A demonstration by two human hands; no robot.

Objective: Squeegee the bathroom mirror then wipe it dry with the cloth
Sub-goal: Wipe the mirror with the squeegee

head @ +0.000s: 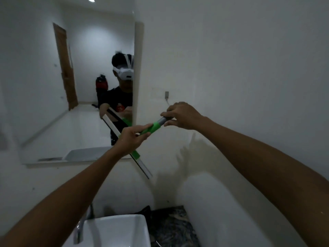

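The bathroom mirror hangs on the wall at the left, and its right edge is just left of my hands. I hold a squeegee with a green handle and a grey end in front of the wall, right of the mirror's lower corner. My left hand grips the green handle near the head. My right hand pinches the grey end of the handle. The white and black blade points down and to the right below my left hand. No cloth is in view.
A white square sink with a chrome faucet sits below. A dark speckled countertop lies to its right. A small wall outlet is above my right hand. The mirror reflects a person, a wooden door and a white room.
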